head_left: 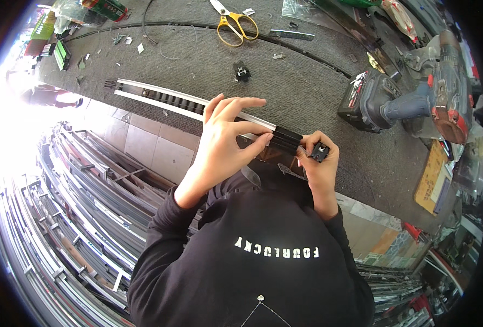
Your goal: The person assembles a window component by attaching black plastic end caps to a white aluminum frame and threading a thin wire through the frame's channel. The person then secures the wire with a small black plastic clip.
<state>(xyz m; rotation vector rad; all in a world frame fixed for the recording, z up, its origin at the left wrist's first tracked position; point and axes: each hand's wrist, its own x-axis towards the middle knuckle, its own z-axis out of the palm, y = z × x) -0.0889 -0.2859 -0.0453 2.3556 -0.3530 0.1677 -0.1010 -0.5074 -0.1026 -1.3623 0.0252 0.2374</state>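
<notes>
A long, narrow aluminium profile [160, 100], silver at its edges with a black ribbed channel, lies slantwise on the bench's near edge. My left hand [224, 133] is over it, thumb and forefinger pinching its right part and the other fingers raised or resting along it. Black strips [286, 140] show at the profile's right end. There, my right hand [323, 169] has its fingers curled around a small black plastic fitting [319, 152] with a pale centre. A similar black fitting [241, 71] lies apart on the bench, beyond my left hand.
The carpeted bench [192, 60] bears yellow-handled scissors [237, 28], a short metal strip [291, 35] and scraps. A cordless drill [416, 98] is at the right, beyond a yellow-and-white board [435, 177]. Many metal profiles [72, 218] are stacked below left.
</notes>
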